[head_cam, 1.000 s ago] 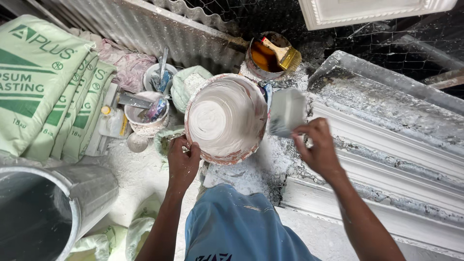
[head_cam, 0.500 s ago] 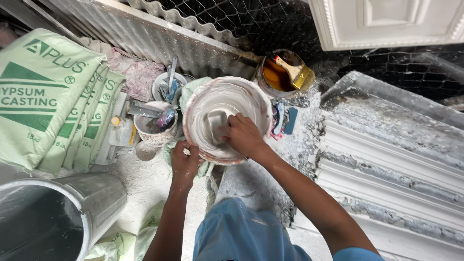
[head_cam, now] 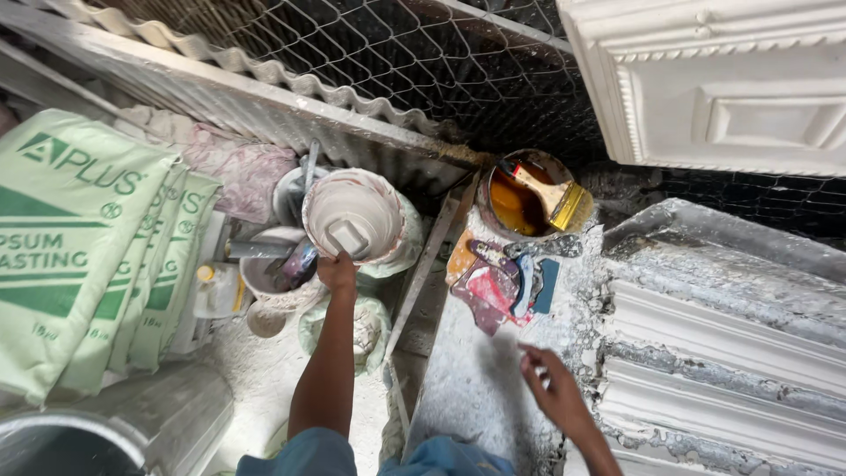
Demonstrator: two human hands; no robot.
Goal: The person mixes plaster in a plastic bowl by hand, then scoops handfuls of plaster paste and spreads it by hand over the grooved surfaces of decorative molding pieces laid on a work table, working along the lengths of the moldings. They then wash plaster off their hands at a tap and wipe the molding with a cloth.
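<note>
We see a white mixing bowl (head_cam: 355, 216) in the upper middle of the frame, tilted so its plaster-coated inside faces us, with a flat scraper (head_cam: 347, 238) lying inside it near the lower rim. Our left hand (head_cam: 337, 273) grips the bowl's lower rim, fingers closed on it, the arm reaching up from the bottom of the frame. The bowl sits above a cluster of smaller plaster-caked tubs (head_cam: 269, 273) holding tools, just left of it, and over a pale green bowl (head_cam: 407, 242) that shows behind its right edge.

Our right hand (head_cam: 551, 388) hovers low in the right middle of the frame above the plaster-dusted counter (head_cam: 476, 388), fingers loosely curled and holding nothing we can make out. Just above it on the counter lie several stained scrapers (head_cam: 498, 282) in red, blue and orange. Further up stands a round tin of amber liquid (head_cam: 520, 207) with a wide brush (head_cam: 551, 196) resting in it.

At the left of the frame lean stacked pale green sacks (head_cam: 79, 256). A grey bucket (head_cam: 115, 432) fills the lower left corner. White moulded cornice pieces (head_cam: 723, 353) run along the right, and wire mesh (head_cam: 397, 62) spans the top
</note>
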